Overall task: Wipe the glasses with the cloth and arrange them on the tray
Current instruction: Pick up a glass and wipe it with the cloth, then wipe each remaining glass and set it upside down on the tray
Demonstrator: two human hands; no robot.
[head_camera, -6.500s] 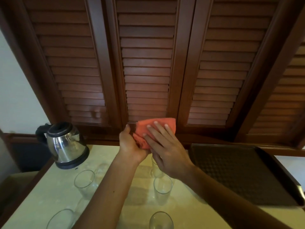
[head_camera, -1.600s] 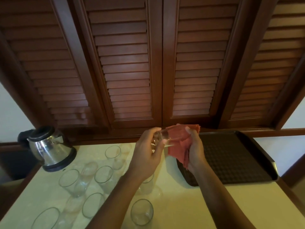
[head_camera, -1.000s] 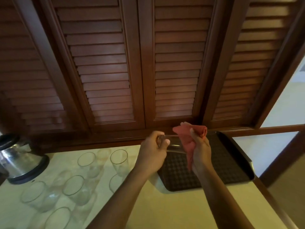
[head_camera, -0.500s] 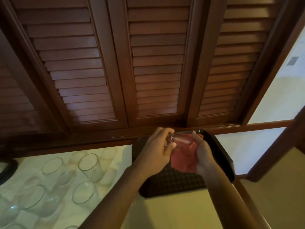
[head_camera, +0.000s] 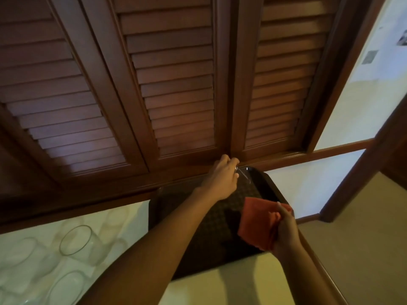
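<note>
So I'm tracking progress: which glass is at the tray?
The glass the left hand grips over the tray's far corner; the other glasses stand on the counter.

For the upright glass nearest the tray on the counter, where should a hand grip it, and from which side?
Grip the upright glass around its side wall, below the open rim, coming from the tray side. It stands mouth-up, with other glasses crowding its left and near sides.
</note>
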